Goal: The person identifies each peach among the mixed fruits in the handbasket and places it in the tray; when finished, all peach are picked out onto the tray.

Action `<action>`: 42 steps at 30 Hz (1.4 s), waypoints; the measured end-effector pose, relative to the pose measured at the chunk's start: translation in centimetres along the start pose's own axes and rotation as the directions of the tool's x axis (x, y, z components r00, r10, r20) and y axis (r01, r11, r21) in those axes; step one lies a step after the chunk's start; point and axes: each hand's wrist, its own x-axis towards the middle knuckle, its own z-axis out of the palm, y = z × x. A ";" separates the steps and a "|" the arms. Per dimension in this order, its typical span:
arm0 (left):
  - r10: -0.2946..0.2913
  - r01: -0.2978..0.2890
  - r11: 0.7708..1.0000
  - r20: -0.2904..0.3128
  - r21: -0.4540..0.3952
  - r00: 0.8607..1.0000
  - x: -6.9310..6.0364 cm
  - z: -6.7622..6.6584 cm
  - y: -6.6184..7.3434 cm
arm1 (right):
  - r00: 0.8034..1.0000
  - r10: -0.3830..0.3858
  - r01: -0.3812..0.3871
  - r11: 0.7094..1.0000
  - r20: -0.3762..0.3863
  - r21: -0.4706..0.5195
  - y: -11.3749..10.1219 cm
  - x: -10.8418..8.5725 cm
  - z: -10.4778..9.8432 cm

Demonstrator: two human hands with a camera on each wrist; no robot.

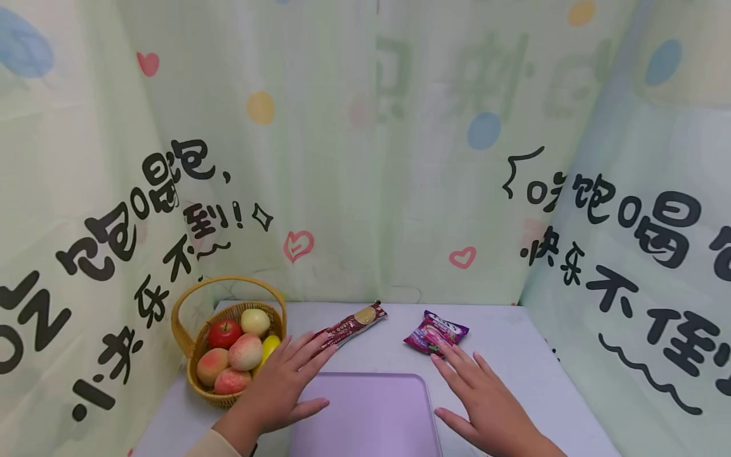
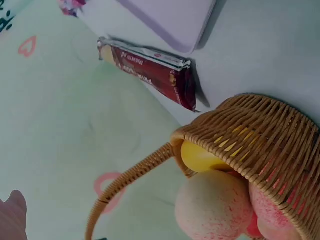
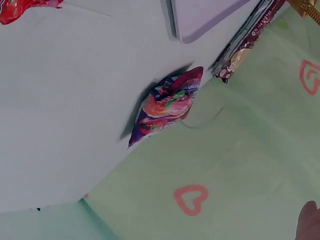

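My left hand (image 1: pixel 285 381) hovers with fingers spread between the wicker basket (image 1: pixel 191 371) and the lilac tray (image 1: pixel 365 412), holding nothing. Its fingertips overlap the near end of a long dark-red snack packet (image 1: pixel 356 324) in the head view; the left wrist view shows that packet (image 2: pixel 150 70) lying free. My right hand (image 1: pixel 485 400), fingers stretched out, is over the table right of the tray. Just beyond its fingertips lies a small purple snack bag (image 1: pixel 436 331), which the right wrist view shows untouched (image 3: pixel 165 105). In that view only a fingertip (image 3: pixel 307 222) shows.
Fruit fills the basket: a red apple (image 1: pixel 224 332), peaches (image 1: pixel 245 352), a pale round fruit (image 1: pixel 255 322) and a yellow one (image 1: pixel 270 346). A red wrapper (image 3: pixel 17 9) with a thin white stick lies at the right wrist view's corner. Printed curtains (image 1: pixel 342 190) enclose the white table.
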 end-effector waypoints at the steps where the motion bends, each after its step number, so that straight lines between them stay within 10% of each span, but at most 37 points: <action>1: -0.014 0.014 1.000 -0.015 -0.002 1.000 0.0 0.1 -0.2 | 1.000 0.012 -0.012 1.000 -0.013 0.017 0.1 -0.1 0.2; 8: -0.134 0.133 0.991 -0.070 -0.021 0.988 -0.8 0.3 -1.8 | 0.982 0.188 -0.191 0.969 0.034 0.156 0.0 -0.8 1.5; 19: -0.265 0.261 0.964 -0.075 -0.058 0.961 -2.1 0.2 -3.5 | 0.886 0.446 -0.464 0.837 0.129 0.291 -1.1 -1.3 2.9; 29: -0.369 0.356 0.922 -0.067 -0.154 0.927 -2.5 0.4 -4.2 | 0.819 0.553 -0.566 0.729 0.156 0.386 -1.5 -1.8 4.0; 35: -0.427 0.410 0.891 -0.051 -0.196 0.903 -2.7 0.7 -4.9 | 0.738 0.603 -0.674 0.636 0.303 0.375 -1.6 -2.0 4.8; 42: -0.486 0.480 0.845 0.034 -0.234 0.873 -3.2 1.1 -5.8 | 0.734 0.614 -0.677 0.620 0.292 0.396 -2.0 -2.8 6.5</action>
